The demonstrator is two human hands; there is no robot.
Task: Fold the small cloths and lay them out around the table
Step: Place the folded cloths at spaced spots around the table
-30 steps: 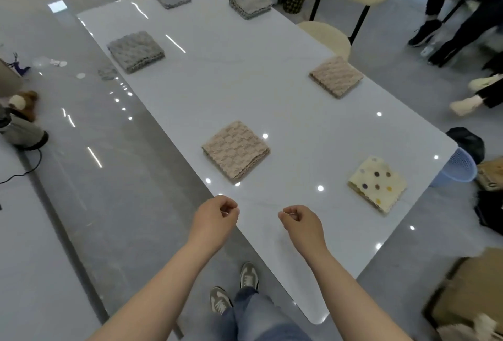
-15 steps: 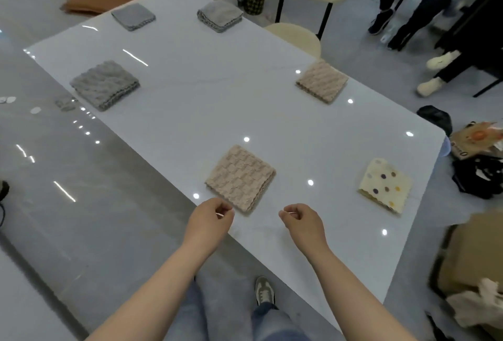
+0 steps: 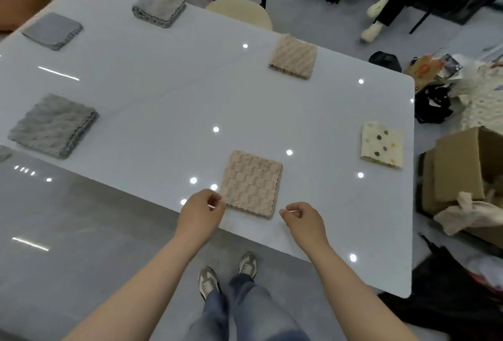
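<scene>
Left hand [image 3: 200,211] and right hand [image 3: 304,221] flank beige cloth [image 3: 251,182] at table [image 3: 163,112] edge.

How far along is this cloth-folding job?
Nearly done, it seems. Six folded cloths lie around the table: three grey cloths, a far beige cloth, a near beige cloth and a spotted cloth. The left hand and right hand hover curled by the near beige cloth, holding nothing visible. No unfolded cloth shows there.

Bright overhead glare, blurred wide-angle edges
</scene>
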